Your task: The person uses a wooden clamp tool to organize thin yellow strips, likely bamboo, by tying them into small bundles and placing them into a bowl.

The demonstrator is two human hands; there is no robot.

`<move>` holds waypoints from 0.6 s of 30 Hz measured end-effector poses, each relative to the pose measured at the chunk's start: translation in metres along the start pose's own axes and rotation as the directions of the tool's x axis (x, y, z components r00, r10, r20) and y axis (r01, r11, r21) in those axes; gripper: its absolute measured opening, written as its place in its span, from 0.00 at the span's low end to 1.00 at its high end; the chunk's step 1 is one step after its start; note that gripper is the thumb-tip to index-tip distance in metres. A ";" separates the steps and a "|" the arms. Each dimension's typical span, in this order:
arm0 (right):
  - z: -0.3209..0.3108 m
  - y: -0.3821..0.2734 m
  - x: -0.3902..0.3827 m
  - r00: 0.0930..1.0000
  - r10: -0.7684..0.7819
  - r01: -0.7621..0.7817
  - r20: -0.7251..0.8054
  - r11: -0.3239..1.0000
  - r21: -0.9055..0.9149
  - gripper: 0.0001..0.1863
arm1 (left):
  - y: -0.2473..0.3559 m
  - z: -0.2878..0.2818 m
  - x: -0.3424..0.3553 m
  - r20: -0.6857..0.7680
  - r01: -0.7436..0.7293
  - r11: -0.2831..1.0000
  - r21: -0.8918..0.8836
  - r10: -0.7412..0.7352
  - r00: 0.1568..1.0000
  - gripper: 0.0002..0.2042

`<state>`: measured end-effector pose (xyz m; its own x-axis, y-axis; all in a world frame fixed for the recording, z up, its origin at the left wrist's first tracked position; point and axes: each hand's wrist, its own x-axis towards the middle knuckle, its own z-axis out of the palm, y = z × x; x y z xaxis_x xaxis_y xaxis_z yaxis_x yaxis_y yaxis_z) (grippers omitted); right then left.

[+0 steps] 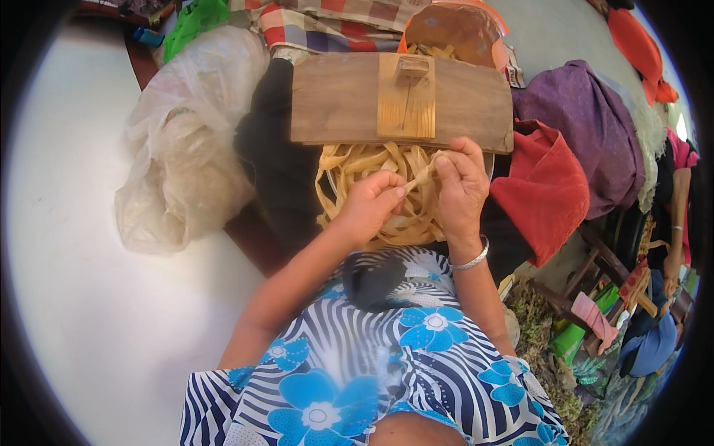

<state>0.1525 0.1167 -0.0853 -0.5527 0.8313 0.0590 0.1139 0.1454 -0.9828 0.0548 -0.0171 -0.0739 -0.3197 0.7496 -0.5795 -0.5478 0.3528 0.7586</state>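
A pale tan fibre strip [422, 177] runs between my two hands. My left hand [370, 204] pinches one part of it between thumb and forefinger. My right hand [462, 189], with a silver bangle at the wrist, grips it a little to the right, its fingers closed. Beneath both hands lies a loose tangle of similar strips [355, 167] in a round container whose light rim barely shows. Just beyond, a brown wooden board [335, 104] spans the container's far side. It carries a lighter wooden plate [405, 111] topped by a small block.
At the left is a cloudy plastic bag [186, 141]. An orange-rimmed container [454, 33] stands behind the board, beside checked cloth [335, 30]. Red cloth [543, 189] and purple cloth [584, 134] lie to the right. Another person's arm [678, 215] shows at the far right.
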 end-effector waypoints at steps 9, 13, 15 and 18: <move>-0.034 -0.039 0.047 0.916 0.147 -0.175 0.372 0.984 0.043 0.18 | 0.037 -0.002 0.003 0.185 -0.562 0.343 0.752 0.709 0.680 0.06; -0.037 -0.036 0.061 0.638 0.352 -0.299 0.684 0.933 -0.202 0.13 | 0.044 -0.005 0.021 0.170 -0.577 0.572 0.582 0.609 0.775 0.06; -0.034 -0.037 0.064 0.727 0.320 -0.360 0.608 0.931 -0.060 0.10 | 0.048 -0.014 0.026 0.138 -0.346 0.900 0.264 0.319 0.938 0.06; -0.024 -0.017 0.066 0.827 0.272 -0.344 0.492 0.937 0.059 0.08 | 0.057 -0.030 0.036 0.079 -0.242 0.951 0.193 0.230 0.970 0.07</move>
<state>0.1337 0.1814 -0.0606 -0.8321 0.4632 -0.3049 0.2480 -0.1810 -0.9517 -0.0110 0.0129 -0.0609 -0.3751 0.8526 -0.3638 -0.2950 0.2623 0.9188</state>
